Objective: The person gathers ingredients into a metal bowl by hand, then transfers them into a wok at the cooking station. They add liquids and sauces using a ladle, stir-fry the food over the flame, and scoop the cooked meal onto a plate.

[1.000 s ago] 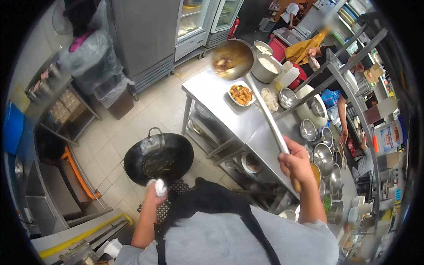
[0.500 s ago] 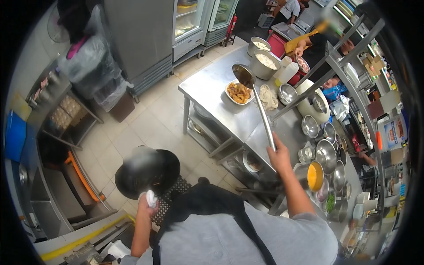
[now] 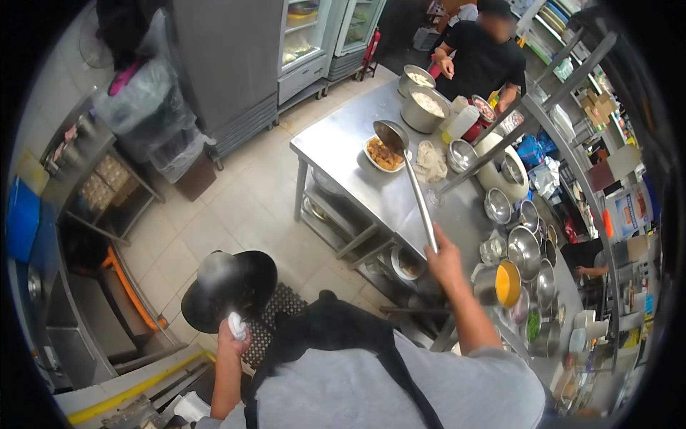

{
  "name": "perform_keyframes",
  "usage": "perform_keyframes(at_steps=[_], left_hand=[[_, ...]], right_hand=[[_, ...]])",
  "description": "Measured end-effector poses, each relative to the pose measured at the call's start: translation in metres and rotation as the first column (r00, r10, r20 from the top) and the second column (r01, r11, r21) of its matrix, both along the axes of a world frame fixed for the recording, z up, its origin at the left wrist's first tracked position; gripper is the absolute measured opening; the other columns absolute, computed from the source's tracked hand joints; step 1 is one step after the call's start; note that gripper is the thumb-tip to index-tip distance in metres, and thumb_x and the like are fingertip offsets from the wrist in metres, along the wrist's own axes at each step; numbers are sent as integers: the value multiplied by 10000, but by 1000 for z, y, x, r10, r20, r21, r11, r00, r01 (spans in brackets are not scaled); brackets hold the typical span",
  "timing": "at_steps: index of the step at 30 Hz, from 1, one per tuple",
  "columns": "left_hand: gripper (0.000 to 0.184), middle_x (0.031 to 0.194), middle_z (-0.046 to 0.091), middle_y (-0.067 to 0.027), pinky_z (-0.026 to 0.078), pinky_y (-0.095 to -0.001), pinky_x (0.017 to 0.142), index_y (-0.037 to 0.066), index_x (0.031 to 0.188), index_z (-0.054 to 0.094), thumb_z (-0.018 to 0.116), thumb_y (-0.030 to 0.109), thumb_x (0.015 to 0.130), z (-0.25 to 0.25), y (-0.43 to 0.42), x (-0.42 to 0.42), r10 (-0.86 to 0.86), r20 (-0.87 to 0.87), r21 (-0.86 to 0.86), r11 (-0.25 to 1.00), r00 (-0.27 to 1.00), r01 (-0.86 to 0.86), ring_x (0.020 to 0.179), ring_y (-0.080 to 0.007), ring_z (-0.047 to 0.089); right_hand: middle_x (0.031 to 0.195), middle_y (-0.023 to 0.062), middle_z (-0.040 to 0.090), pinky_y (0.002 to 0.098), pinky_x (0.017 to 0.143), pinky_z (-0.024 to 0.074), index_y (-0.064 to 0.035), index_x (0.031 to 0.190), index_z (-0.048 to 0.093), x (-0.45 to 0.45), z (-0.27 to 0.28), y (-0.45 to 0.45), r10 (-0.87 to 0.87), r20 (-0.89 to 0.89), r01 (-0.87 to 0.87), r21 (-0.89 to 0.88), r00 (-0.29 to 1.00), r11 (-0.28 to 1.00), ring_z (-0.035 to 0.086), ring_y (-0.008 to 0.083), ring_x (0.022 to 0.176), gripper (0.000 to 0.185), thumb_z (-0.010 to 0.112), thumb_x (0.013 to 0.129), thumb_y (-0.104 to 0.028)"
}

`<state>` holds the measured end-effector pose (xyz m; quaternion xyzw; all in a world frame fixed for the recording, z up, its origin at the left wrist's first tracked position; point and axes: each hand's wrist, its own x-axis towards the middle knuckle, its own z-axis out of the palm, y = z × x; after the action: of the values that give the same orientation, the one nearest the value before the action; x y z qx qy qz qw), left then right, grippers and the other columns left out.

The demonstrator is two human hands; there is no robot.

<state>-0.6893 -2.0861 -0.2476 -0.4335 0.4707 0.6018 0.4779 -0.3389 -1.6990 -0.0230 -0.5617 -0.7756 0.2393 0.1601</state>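
Note:
Low on the left, my left hand (image 3: 233, 341) is closed round a white cloth (image 3: 236, 326) at the near rim of a black wok (image 3: 239, 284). A blurred pale patch covers part of the wok. My right hand (image 3: 446, 259) grips the handle of a long metal ladle (image 3: 420, 199). The ladle's bowl (image 3: 391, 137) is tilted over a white dish (image 3: 384, 166) of orange-brown food on the steel table (image 3: 336, 156). The ladle bowl hides part of the dish. Beside the dish lies a crumpled beige cloth (image 3: 430, 161).
Two pots (image 3: 426, 109) with white contents and squeeze bottles (image 3: 459, 123) stand behind the dish. Several metal bowls (image 3: 524, 254) and a pot of orange liquid (image 3: 498, 284) are at the right. A person in black (image 3: 480, 61) stands across the table. A steel rack post (image 3: 486, 154) crosses there.
The wok in my left hand has moved down and left. The ladle bowl has shifted left, lower over the dish, and my right hand moved slightly left. The person across the table has come into fuller view.

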Motion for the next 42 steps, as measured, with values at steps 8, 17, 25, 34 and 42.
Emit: perform_keyframes(at_steps=[8, 17, 25, 34, 42], left_hand=[[164, 691, 594, 30, 492, -272, 530, 207, 790, 619, 570, 341, 870, -19, -26, -13, 16, 49, 55, 998, 999, -19, 620, -143, 589], [158, 776, 609, 36, 496, -265, 568, 195, 854, 628, 564, 336, 884, -36, -93, -3, -344, -571, 68, 885, 746, 460, 699, -144, 593], [178, 824, 579, -57, 505, -309, 605, 63, 964, 561, 564, 220, 880, 26, -134, 43, -202, -756, 17, 945, 623, 327, 771, -163, 591], [537, 1114, 591, -161, 466, -298, 870, -58, 1348, 398, 599, 126, 885, 214, -108, 218, -269, -894, -348, 921, 359, -177, 1006, -219, 568], [371, 894, 606, -85, 493, -277, 658, 11, 1151, 514, 446, 325, 966, 252, -112, 331, 753, -517, -102, 418, 407, -902, 715, -127, 555]], right_hand=[[1222, 250, 590, 350, 992, 424, -30, 1364, 463, 1, -22, 9, -1, -210, 14, 63, 978, 998, 566, 328, 1174, 585, 596, 796, -70], [675, 1, 480, 231, 334, 322, -121, 1354, 424, -41, -21, -13, -483, -609, -43, -648, 629, 760, 380, 70, 410, 486, 560, 888, -97], [549, -49, 354, 255, 321, 305, -119, 987, 521, -100, -34, -62, -323, -424, -401, -906, 846, 137, 319, 54, 370, 183, 620, 835, -90], [653, 104, 568, 336, 508, 463, -24, 891, 565, -257, -83, -96, 798, -532, -813, -574, 283, -95, 568, 197, 554, 167, 616, 751, -98], [842, 146, 623, 362, 740, 489, -25, 938, 572, -318, -44, -171, 755, -542, -711, -359, -369, -605, 614, 252, 808, 218, 624, 741, -105]])
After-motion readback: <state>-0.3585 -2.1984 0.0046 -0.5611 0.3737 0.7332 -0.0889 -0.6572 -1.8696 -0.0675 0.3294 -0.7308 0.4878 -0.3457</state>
